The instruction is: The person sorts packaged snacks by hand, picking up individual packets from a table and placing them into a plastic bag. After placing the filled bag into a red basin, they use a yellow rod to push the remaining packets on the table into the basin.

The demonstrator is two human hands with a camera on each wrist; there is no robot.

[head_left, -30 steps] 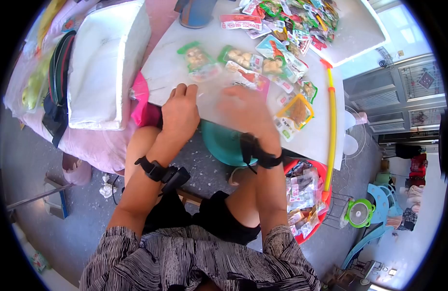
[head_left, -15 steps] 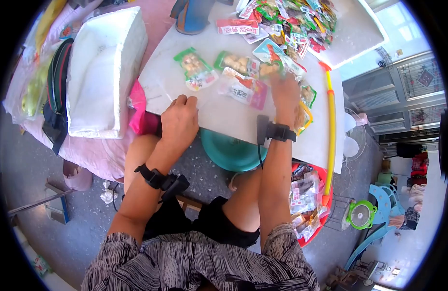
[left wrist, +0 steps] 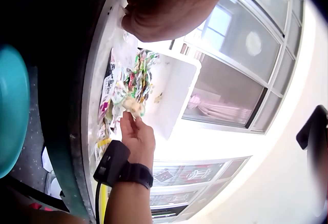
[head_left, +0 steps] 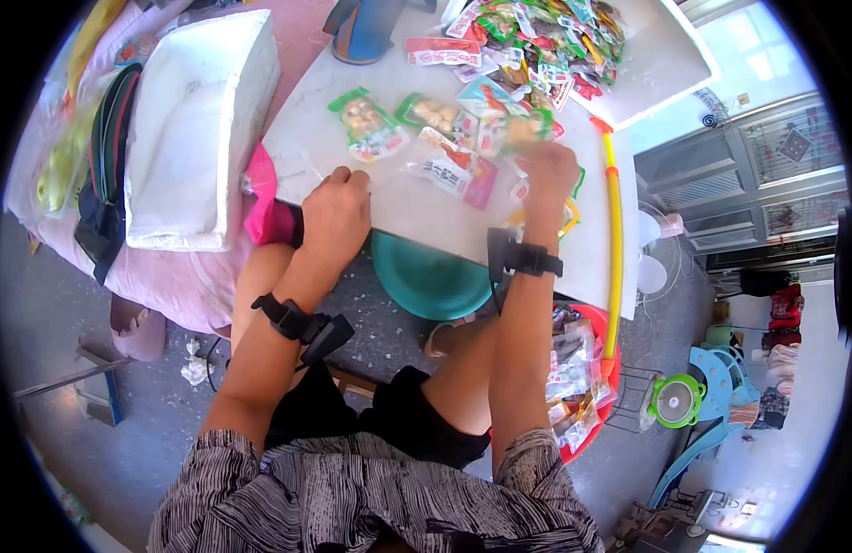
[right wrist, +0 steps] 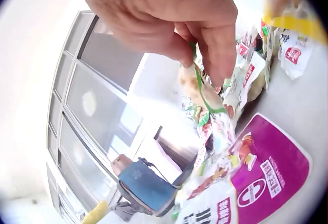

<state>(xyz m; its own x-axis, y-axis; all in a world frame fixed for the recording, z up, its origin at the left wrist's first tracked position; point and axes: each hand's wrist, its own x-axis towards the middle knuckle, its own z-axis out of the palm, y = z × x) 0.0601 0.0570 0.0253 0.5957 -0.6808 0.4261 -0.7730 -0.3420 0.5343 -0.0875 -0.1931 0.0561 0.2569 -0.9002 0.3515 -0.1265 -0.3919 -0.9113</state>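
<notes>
My right hand (head_left: 550, 170) pinches a green-edged clear packet of pale pieces (right wrist: 197, 88) by its edge, over the right part of the white table (head_left: 343, 78). My left hand (head_left: 336, 217) is at the table's front edge with its fingers curled; I cannot tell whether anything is in them. On the table between the hands lies a white and pink packet (head_left: 452, 166). Beyond it are two green-edged packets of pale pieces, one on the left (head_left: 366, 124) and one in the middle (head_left: 430, 112). A yellow-edged packet (head_left: 569, 219) is partly hidden behind my right wrist.
Many snack packets (head_left: 536, 41) are heaped at the back beside a white foam box (head_left: 670, 64). A yellow tube (head_left: 613, 230) runs along the right edge. Below are a teal basin (head_left: 430, 276) and a red basin (head_left: 603, 369) of packets. Another foam box (head_left: 191, 138) stands left.
My right hand has moved from the table's middle to the packets on the right and now holds a green-edged one, slightly raised. My left hand has barely moved.
</notes>
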